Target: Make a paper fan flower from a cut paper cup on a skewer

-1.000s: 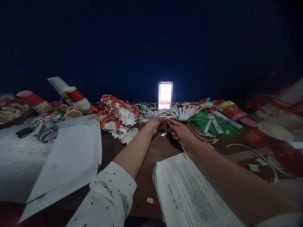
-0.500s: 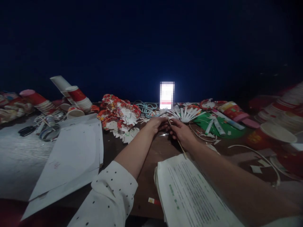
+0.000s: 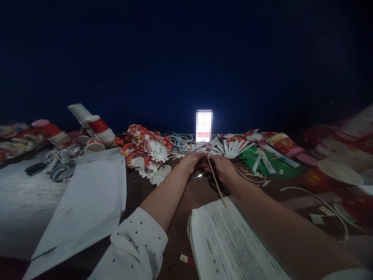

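Both my hands meet over the dark table in front of the lit phone. A thin wooden stick (image 3: 217, 184) slopes from between them down toward the printed pages, its upper end among my fingers. My right hand (image 3: 222, 167) is closed round that upper end. Close beside it, my left hand (image 3: 193, 160) has its fingers curled inward; what they pinch is hidden. Below the hands lies a shiny metal piece (image 3: 200, 175), partly covered. A stack of printed pages (image 3: 230, 241) rests under the stick's lower end.
Beyond the hands stands a glowing phone (image 3: 204, 126). Cut-paper decorations (image 3: 150, 146) and blue cord (image 3: 182, 142) lie left of it. White sheets (image 3: 93, 186) cover the left side. Paper cups (image 3: 100, 128) flank both sides. Glue tubes (image 3: 268, 162) rest on green card (image 3: 281, 170).
The view has tilted up slightly, so things sit lower. My right hand has turned a little, and more of the stick now shows below the fingers.
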Demonstrator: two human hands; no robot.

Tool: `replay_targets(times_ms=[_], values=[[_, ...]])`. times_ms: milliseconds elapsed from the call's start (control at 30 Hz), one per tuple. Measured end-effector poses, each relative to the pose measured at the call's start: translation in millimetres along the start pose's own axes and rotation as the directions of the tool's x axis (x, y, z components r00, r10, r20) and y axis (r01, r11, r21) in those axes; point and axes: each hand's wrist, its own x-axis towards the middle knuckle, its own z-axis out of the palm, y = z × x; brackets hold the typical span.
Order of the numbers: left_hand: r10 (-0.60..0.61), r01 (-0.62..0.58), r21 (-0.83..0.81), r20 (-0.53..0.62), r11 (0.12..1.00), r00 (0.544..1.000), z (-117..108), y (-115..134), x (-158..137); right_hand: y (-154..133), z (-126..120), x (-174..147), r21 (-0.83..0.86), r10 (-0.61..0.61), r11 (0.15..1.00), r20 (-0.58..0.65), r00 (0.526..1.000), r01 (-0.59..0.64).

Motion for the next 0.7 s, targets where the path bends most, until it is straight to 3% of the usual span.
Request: replay_targets(times_ms=[333,700], values=[[0.027,-0.028,0.065,0.014,0.998,1.0,3.4,-3.9,1.4,2.8,0.0,-3.2,-0.071,-0.041,0.997,-0.036,0.998,0.039],[0.028,-0.019,0.124,-0.067,0.992,0.997,4.2,-1.3,1.0,13.4,-7.7,0.5,-0.109,-0.183,0.977,0.006,0.983,0.182]])
